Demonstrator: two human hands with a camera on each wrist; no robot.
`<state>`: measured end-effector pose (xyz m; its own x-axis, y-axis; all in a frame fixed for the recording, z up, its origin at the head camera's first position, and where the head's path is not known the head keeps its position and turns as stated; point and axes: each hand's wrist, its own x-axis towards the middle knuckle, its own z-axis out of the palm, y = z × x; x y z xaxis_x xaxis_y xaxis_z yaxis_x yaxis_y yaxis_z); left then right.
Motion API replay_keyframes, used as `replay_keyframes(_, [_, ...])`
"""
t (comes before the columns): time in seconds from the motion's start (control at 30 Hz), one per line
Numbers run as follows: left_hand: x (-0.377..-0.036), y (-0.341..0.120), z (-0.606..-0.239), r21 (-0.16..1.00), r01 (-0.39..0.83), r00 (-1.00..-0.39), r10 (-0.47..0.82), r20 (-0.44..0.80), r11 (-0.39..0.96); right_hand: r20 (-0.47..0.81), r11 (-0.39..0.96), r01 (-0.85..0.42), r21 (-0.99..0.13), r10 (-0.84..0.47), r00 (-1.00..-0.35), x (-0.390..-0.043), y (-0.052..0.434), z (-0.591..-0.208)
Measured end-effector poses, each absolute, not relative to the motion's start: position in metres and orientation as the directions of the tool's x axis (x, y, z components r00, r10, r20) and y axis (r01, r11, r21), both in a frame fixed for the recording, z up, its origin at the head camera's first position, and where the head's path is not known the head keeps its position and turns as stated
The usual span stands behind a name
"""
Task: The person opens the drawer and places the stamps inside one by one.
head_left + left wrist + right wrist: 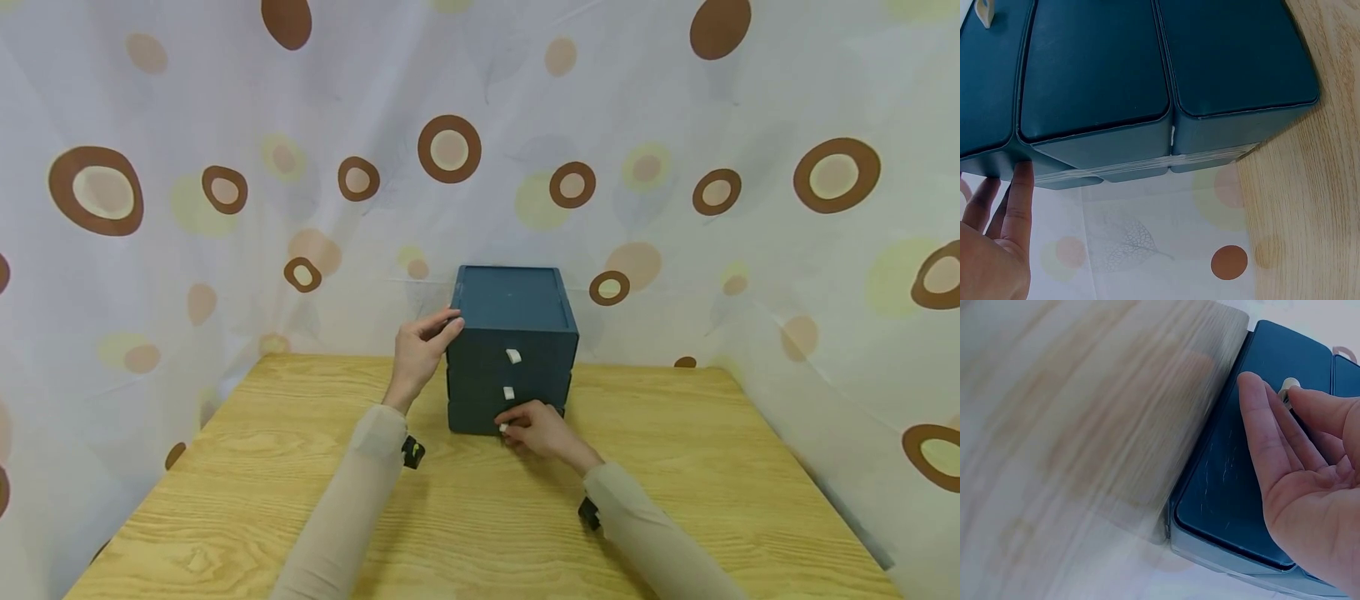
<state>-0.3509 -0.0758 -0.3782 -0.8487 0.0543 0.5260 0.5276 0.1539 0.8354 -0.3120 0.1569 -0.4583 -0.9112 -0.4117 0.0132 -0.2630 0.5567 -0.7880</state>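
Note:
A dark blue three-drawer box [512,298] stands on the wooden table, each drawer front bearing a small white pull tab. Against the upper left side of the box rests my left hand [422,350], its fingers straight and touching the wall, as the left wrist view also shows. Low at the front, my right hand [542,430] pinches the white tab [1289,384] of the bottom drawer [1229,481] between thumb and fingers. The middle tab [508,392] and top tab [513,356] are untouched. All three drawers sit flush in the box.
The wood-grain table [300,467] reaches out on both sides of the box and in front of it. A white curtain [480,217] with brown rings and pale dots hangs close behind. Clear tape [1147,164] runs along the side of the box.

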Motion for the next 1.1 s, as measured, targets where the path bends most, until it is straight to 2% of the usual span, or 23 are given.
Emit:
replay_keyframes(0.4, [-0.35, -0.075, -0.377, 0.839, 0.518, -0.854, 0.047, 0.518, 0.165, 0.01, 0.552, -0.262, -0.792, -0.417, -0.909, -0.311, 0.159, -0.459])
replay_keyframes(0.63, [-0.348, -0.073, -0.381, 0.812, 0.549, -0.832, 0.033, 0.554, 0.199, 0.108, 0.588, -0.39, -0.708, -0.456, -0.883, -0.305, 0.171, -0.451])
replay_keyframes(0.8, [-0.343, -0.072, -0.379, 0.79, 0.556, -0.823, 0.035, 0.567, 0.26, 0.149, 0.605, -0.429, -0.671, -0.458, -0.877, -0.298, 0.185, -0.439])
replay_keyframes(0.97, [-0.335, -0.074, -0.376, 0.749, 0.56, -0.816, 0.081, 0.572, 0.354, 0.194, 0.612, -0.438, -0.658, -0.425, -0.884, -0.292, 0.2, -0.424])
replay_keyframes(1.1, [-0.329, -0.08, -0.381, 0.725, 0.563, -0.818, 0.142, 0.558, 0.396, 0.235, 0.613, -0.398, -0.683, -0.331, -0.914, -0.287, 0.212, -0.415])
